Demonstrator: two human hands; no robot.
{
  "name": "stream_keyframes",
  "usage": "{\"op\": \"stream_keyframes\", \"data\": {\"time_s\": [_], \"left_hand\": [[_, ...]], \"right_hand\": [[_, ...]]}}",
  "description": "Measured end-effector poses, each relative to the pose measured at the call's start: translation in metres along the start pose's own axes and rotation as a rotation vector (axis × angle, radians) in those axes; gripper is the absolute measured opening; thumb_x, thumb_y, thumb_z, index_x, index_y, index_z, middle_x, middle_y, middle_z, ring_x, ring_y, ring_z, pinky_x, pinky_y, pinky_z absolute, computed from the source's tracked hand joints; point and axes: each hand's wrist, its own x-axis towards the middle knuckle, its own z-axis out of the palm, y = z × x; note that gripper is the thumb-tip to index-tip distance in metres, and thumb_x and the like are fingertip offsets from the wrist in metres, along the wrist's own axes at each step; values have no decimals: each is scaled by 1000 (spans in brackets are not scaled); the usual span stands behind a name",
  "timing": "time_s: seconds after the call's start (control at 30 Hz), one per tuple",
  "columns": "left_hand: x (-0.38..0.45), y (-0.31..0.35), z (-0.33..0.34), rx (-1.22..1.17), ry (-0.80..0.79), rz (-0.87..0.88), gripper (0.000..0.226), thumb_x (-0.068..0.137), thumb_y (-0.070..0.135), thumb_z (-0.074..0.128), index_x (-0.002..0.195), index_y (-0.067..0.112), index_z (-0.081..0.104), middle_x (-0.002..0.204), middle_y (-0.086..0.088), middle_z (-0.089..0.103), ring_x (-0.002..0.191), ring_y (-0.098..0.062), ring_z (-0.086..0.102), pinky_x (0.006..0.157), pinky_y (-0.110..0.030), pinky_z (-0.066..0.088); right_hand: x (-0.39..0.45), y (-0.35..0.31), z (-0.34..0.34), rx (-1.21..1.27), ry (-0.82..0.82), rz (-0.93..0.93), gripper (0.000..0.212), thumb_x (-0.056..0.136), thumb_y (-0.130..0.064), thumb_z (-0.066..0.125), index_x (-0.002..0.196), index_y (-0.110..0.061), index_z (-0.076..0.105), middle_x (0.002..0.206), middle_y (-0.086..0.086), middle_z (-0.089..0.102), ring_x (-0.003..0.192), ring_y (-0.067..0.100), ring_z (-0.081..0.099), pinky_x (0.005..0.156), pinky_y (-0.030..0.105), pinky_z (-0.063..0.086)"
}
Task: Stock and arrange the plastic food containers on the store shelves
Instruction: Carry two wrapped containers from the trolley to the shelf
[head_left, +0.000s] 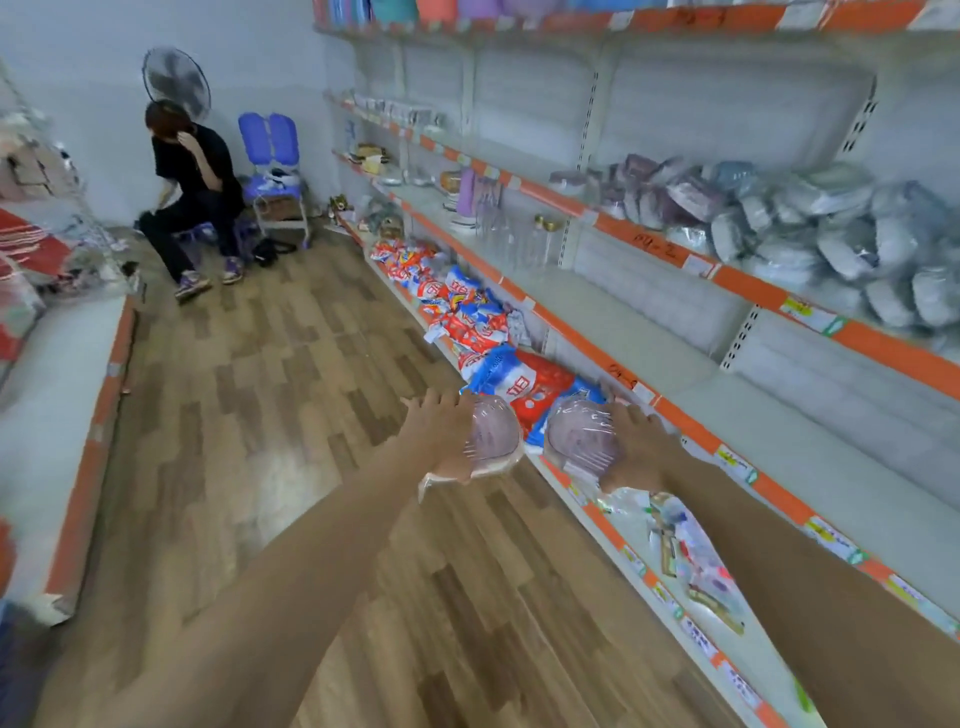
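We held one wrapped container (493, 434) in the left hand (439, 434) and another (584, 439) in the right hand (636, 449), each grip curled round its container, both raised above the floor (291, 395) beside the lowest shelf (618, 535).
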Motion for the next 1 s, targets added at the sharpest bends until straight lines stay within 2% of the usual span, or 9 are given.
{"op": "stream_keyframes", "data": {"time_s": [0.1,0.2,0.27,0.37,0.43,0.63,0.77,0.9,1.0], "left_hand": [[59,-30,-13,-36,51,-42,100,65,41,75,143,11,20,140,-8,34,126,-31,35,98,-42,36],[109,-52,-19,-50,18,-79,104,61,44,78,142,11,22,140,-7,33,126,-31,34,98,-42,37],[139,-57,-16,-45,-11,-82,107,58,45,80,141,11,22,138,-6,33,126,-31,33,97,-43,38],[181,-52,-2,-41,-27,-43,108,56,43,81,140,11,22,138,-6,32,125,-30,33,97,-44,37],[205,-46,12,-35,-56,-21,108,56,43,80,140,9,21,138,-6,31,125,-30,33,97,-42,35],[291,-40,34,2,-146,-33,111,58,44,80,143,8,17,138,-6,33,123,-29,36,99,-42,37],[371,-44,13,-11,-169,-47,111,57,43,82,143,10,20,140,-8,32,127,-30,33,98,-42,35],[461,-39,-11,-8,-167,-17,116,57,44,82,146,9,16,144,-10,29,133,-34,29,102,-46,33],[516,-25,-11,-4,-155,18,117,59,43,82,146,8,12,146,-12,25,134,-36,27,104,-49,34]], "right_hand": [[64,-13,-24,23,51,-41,106,65,-30,78,146,-17,11,148,7,21,136,35,19,102,48,33],[111,-22,-30,8,80,-110,102,63,-29,77,144,-18,17,142,7,27,131,30,27,92,41,35],[137,-18,-28,-14,73,-100,101,62,-30,76,143,-18,17,141,6,28,131,29,28,95,44,36],[175,-4,-24,19,28,-51,103,62,-29,77,144,-19,16,144,6,25,135,31,23,102,52,32],[200,8,-18,23,-21,-42,103,61,-28,77,144,-18,16,144,8,27,133,33,26,104,53,32],[296,34,-9,17,-97,-43,103,63,-29,77,144,-17,15,142,7,28,132,34,28,102,51,35],[363,51,-31,6,-79,-73,100,66,-29,74,144,-17,13,142,6,27,132,31,28,102,47,34],[428,77,-64,-36,-17,-76,88,66,-29,72,136,-15,21,132,6,32,121,30,36,94,44,37],[469,100,-77,-4,-25,-38,90,65,-28,75,137,-14,22,131,6,33,121,31,36,94,45,37]]}}
